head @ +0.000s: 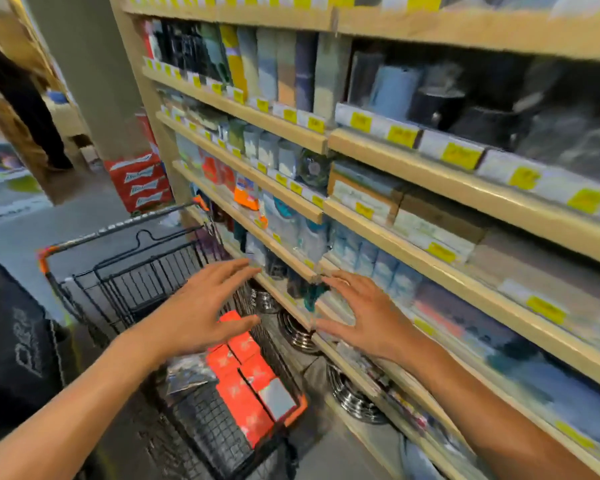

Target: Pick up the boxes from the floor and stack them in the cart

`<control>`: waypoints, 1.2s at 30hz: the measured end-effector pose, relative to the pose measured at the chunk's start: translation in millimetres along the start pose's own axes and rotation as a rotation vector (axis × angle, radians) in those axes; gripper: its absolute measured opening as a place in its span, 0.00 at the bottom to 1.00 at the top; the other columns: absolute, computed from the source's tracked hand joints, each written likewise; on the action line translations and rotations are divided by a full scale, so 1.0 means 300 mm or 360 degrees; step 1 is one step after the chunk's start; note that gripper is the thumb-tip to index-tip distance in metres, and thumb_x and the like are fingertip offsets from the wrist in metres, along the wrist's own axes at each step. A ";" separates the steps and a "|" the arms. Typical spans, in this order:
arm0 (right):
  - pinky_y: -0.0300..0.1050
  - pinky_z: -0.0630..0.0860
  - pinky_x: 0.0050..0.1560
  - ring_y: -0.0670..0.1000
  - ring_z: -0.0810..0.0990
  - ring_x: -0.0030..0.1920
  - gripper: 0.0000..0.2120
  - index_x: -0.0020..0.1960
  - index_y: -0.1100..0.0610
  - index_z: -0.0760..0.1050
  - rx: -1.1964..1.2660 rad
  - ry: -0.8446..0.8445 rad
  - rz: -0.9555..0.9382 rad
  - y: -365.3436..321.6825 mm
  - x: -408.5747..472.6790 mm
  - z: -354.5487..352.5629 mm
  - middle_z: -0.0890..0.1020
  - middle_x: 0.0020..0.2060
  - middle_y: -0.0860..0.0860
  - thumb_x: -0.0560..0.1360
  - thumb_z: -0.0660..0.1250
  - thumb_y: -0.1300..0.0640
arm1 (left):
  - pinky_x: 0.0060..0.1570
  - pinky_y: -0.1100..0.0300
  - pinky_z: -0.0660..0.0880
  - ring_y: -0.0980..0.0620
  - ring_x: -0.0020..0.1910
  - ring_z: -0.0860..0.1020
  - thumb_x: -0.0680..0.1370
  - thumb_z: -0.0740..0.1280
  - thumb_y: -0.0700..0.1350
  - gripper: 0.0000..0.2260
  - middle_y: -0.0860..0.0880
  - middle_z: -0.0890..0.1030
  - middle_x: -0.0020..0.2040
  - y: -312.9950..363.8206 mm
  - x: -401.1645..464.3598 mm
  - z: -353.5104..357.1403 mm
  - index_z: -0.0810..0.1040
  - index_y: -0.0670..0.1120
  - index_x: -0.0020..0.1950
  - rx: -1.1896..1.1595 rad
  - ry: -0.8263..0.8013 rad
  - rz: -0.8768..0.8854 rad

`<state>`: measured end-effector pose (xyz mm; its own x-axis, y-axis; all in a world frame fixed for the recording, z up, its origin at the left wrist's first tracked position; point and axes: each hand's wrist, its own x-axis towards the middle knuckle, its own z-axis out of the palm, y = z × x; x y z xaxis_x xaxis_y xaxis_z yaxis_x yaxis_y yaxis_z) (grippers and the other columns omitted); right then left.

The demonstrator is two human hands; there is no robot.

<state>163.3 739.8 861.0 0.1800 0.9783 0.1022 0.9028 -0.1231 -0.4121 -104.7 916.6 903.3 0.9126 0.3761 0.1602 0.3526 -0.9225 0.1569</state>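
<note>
A black wire cart (125, 268) with orange corners stands to my left, against the shelving. Several orange-red boxes (243, 372) lie stacked along its right side, near the basket's close end. My left hand (201, 313) hovers above the cart with its fingers spread and nothing in it. My right hand (364, 317) is also open and empty, held in front of the lower shelf edge, palm facing left. The two hands face each other, about a box-width apart. No box on the floor shows in this view.
Wooden shelves (395, 188) full of packaged goods with yellow price tags rise on the right. Shiny metal pots (354, 400) sit on the lowest level. Red cartons (139, 181) are stacked by a pillar ahead. A dark bag (21, 341) hangs at the left. A person (25, 102) stands far left.
</note>
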 end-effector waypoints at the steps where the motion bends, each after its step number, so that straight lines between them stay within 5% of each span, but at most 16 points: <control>1: 0.54 0.61 0.76 0.49 0.60 0.77 0.39 0.79 0.42 0.59 0.0020 0.0027 0.0049 0.024 -0.052 -0.019 0.61 0.78 0.44 0.74 0.59 0.26 | 0.75 0.54 0.59 0.51 0.77 0.61 0.76 0.59 0.70 0.37 0.51 0.62 0.78 0.033 0.029 0.006 0.57 0.54 0.80 -0.0010 -0.0020 0.0052; 9: 0.58 0.58 0.78 0.52 0.55 0.80 0.41 0.80 0.39 0.54 -0.0159 0.0213 0.0709 0.142 -0.528 -0.160 0.58 0.80 0.45 0.73 0.50 0.21 | 0.73 0.48 0.63 0.47 0.74 0.65 0.76 0.59 0.70 0.34 0.50 0.65 0.76 0.326 0.301 0.118 0.62 0.54 0.78 -0.0152 -0.0140 0.0690; 14: 0.60 0.47 0.80 0.53 0.45 0.81 0.42 0.81 0.38 0.50 -0.0189 0.0275 0.1240 0.033 -0.816 -0.174 0.50 0.82 0.44 0.72 0.48 0.21 | 0.76 0.42 0.56 0.47 0.79 0.53 0.75 0.51 0.76 0.35 0.55 0.56 0.80 0.480 0.386 0.194 0.56 0.62 0.79 -0.0178 -0.0284 0.0994; 19: 0.63 0.44 0.79 0.53 0.41 0.81 0.42 0.81 0.38 0.49 -0.0185 0.0373 0.1700 -0.159 -1.078 -0.146 0.45 0.82 0.43 0.72 0.53 0.22 | 0.76 0.39 0.52 0.43 0.78 0.54 0.74 0.48 0.76 0.38 0.51 0.56 0.80 0.678 0.406 0.252 0.56 0.59 0.80 -0.0150 -0.0385 0.1404; 24: 0.64 0.43 0.79 0.54 0.38 0.81 0.46 0.80 0.36 0.47 -0.0168 0.0446 0.2098 -0.357 -1.345 -0.088 0.44 0.81 0.42 0.68 0.56 0.20 | 0.78 0.43 0.43 0.45 0.80 0.45 0.71 0.48 0.78 0.42 0.53 0.46 0.82 0.943 0.303 0.307 0.47 0.60 0.81 -0.0213 -0.0518 0.1727; 28: 0.64 0.43 0.79 0.54 0.38 0.81 0.52 0.80 0.36 0.47 -0.0260 0.0536 0.2311 -0.483 -1.566 -0.037 0.45 0.82 0.42 0.61 0.46 0.14 | 0.77 0.45 0.38 0.47 0.80 0.42 0.72 0.48 0.77 0.40 0.55 0.45 0.81 1.165 0.178 0.332 0.47 0.61 0.80 -0.0246 -0.0573 0.2023; 36: 0.65 0.45 0.79 0.56 0.38 0.81 0.59 0.81 0.39 0.48 -0.0349 0.0612 0.2640 -0.659 -2.032 0.072 0.47 0.82 0.45 0.56 0.40 0.11 | 0.77 0.45 0.39 0.47 0.79 0.42 0.71 0.46 0.78 0.41 0.55 0.44 0.81 1.577 -0.095 0.359 0.48 0.60 0.80 -0.0206 -0.0594 0.2368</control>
<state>-133.5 171.4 860.8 0.9523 -0.2982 -0.0646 -0.3050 -0.9362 -0.1748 58.3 460.1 868.0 0.4161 -0.9093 0.0014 -0.8969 -0.4102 0.1650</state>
